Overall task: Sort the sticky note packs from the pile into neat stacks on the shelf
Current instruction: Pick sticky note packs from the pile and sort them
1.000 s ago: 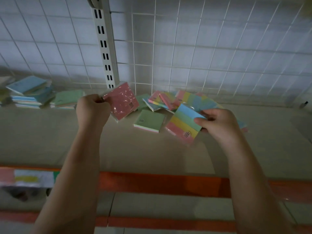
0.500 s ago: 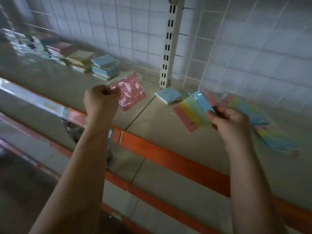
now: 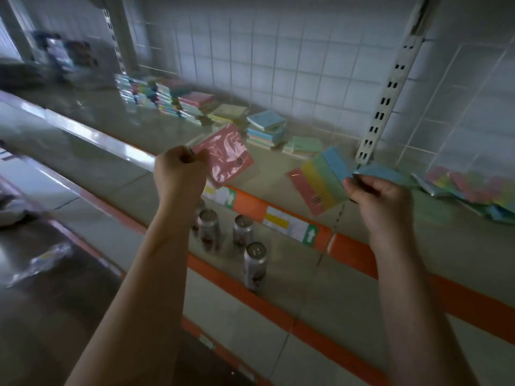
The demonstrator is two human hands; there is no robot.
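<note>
Dim, motion-blurred left side, wide-angle bowing

Three drink cans [image 3: 245, 254] stand upright on the lower shelf; white price labels [image 3: 289, 225] on the orange edge strip [image 3: 356, 253]; wire grid [image 3: 278, 65] behind.

A row of stacks [image 3: 195, 103] is sitting along the back of the shelf [image 3: 156, 129], running from the far left toward the slotted upright [image 3: 386, 93] at the right. The last stack [image 3: 266, 129] is lying nearest the upright, with a low stack [image 3: 305, 146] just beside it on the right. Past the upright, the loose pile [image 3: 471, 188] is spreading along the shelf to the right. The left hand [image 3: 179, 174] is holding one pack [image 3: 225, 154] in front of the stacks; the right hand [image 3: 381, 201] is holding a striped pack [image 3: 317, 185] just left of the pile. Several cans [image 3: 245, 246] are standing on the lower shelf [image 3: 292, 288], below and between the hands.
</note>
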